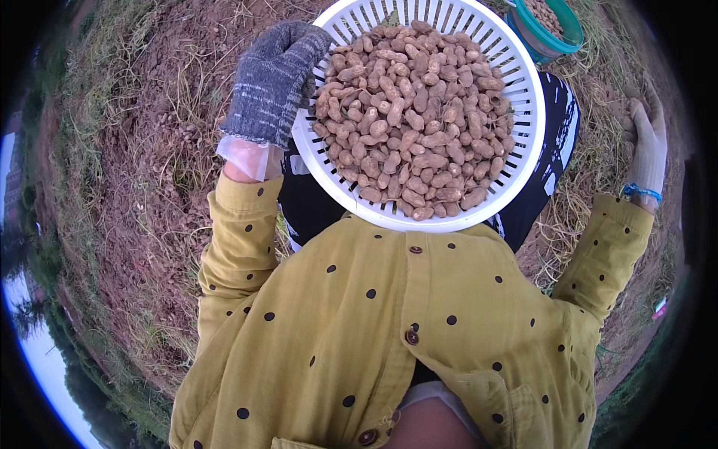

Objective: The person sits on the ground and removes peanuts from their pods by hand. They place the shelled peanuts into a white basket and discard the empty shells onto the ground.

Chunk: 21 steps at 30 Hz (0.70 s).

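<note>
My left hand [269,84], in a grey knitted glove with a clear plastic cuff under it, grips the left rim of a white slotted plastic basket [530,120]. Unshelled peanuts [415,123] with soil on them fill much of the basket, which is in front of my torso, above my dark patterned trousers [552,129]. Out to the right, my right hand [648,134] wears a pale, dirt-stained glove and a blue band at the wrist. Its thumb and fingers are apart near the ground, and I see nothing held in it. The fingertips are blurred.
Beyond the basket at the upper right stands a teal bucket [572,33] with more peanuts in it. Reddish-brown soil [123,185] with dry stalks and grass lies around me. A small pink and white object [660,308] is at the far right.
</note>
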Motion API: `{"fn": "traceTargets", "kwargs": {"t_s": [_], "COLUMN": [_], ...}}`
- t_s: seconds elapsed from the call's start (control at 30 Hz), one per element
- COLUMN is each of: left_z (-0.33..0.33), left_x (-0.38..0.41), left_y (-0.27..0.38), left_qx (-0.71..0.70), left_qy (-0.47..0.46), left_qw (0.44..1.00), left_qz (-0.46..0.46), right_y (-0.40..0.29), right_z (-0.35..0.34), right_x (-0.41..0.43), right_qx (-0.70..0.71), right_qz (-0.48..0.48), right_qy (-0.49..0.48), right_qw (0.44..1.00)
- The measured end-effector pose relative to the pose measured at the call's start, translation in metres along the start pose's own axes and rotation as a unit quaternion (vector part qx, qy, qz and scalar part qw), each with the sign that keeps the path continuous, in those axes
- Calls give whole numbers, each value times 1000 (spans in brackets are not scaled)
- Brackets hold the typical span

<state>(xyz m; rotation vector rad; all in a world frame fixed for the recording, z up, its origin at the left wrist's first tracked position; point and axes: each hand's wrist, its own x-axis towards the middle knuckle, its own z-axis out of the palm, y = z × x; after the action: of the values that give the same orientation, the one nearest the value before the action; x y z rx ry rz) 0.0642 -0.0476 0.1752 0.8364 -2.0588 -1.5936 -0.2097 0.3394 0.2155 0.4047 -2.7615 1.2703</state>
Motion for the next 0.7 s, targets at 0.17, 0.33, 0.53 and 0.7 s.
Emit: {"fn": "traceTargets", "kwargs": {"t_s": [0.17,0.33,0.53,0.7], "left_z": [16,22,10,-5], "left_x": [8,17,11,-11], "left_y": [-17,-22,-29,-34], "left_qx": [97,146,151,128], "left_qy": [-91,-136,-33,-12], "left_qw": [989,968,970,986], "left_qz": [63,155,188,107], "right_y": [-1,-102,-141,-145], "right_z": [8,106,207,241], "right_x": [-10,-76,-107,-121], "right_qx": [-328,4,-165,-200], "right_qz": [-19,-209,-428,-430], "right_qy": [15,-168,-244,-241], "right_qw": [944,963,854,847]}}
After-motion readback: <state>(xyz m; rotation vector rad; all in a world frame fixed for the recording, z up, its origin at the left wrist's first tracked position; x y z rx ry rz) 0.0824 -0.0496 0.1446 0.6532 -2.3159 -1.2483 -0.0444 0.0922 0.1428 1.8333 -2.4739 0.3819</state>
